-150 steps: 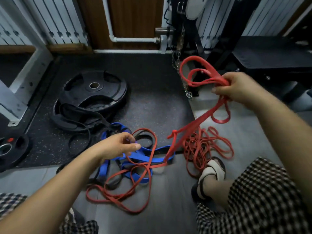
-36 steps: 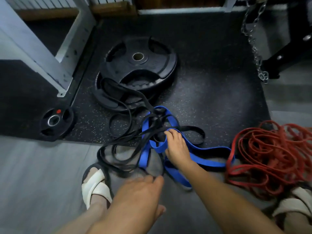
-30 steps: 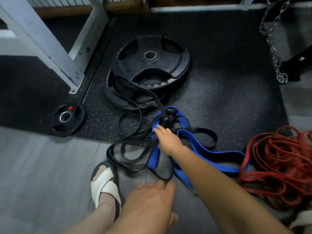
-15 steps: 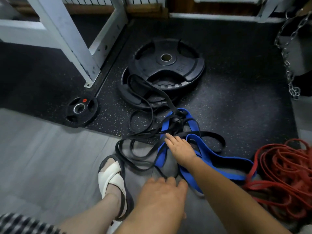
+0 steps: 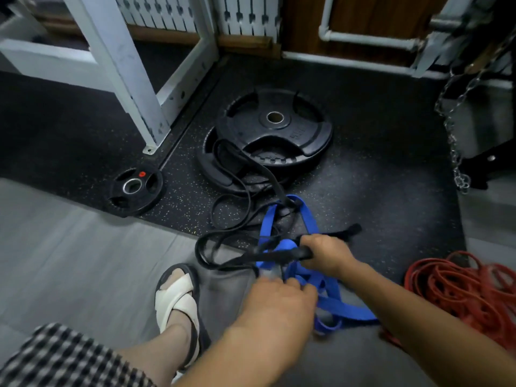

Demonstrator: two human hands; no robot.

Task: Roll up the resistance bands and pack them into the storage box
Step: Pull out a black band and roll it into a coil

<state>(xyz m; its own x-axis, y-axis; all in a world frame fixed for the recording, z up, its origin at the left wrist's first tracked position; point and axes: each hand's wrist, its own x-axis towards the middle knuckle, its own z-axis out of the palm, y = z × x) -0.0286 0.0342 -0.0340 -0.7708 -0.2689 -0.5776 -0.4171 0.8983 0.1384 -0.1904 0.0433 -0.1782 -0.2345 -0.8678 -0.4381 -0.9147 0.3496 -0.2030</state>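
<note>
A black resistance band (image 5: 237, 188) and a blue resistance band (image 5: 307, 216) lie tangled on the floor in front of me. My right hand (image 5: 326, 255) grips the black band in a fist and lifts part of the tangle. Just below it, my left hand (image 5: 279, 300) curls its fingertips onto the blue band. A pile of red resistance bands (image 5: 460, 291) sits on the floor at the right, apart from both hands. No storage box is in view.
Two stacked large black weight plates (image 5: 273, 127) lie behind the tangle, with the black band draped over them. A small plate (image 5: 134, 188) lies to the left, near a white rack leg (image 5: 131, 88). A chain (image 5: 452, 135) hangs at right. My sandalled foot (image 5: 178, 297) stands beside the bands.
My right hand has closed on the black band and pulled it up and toward me. My left hand has moved forward onto the blue band. The red bands now lie put down at the right.
</note>
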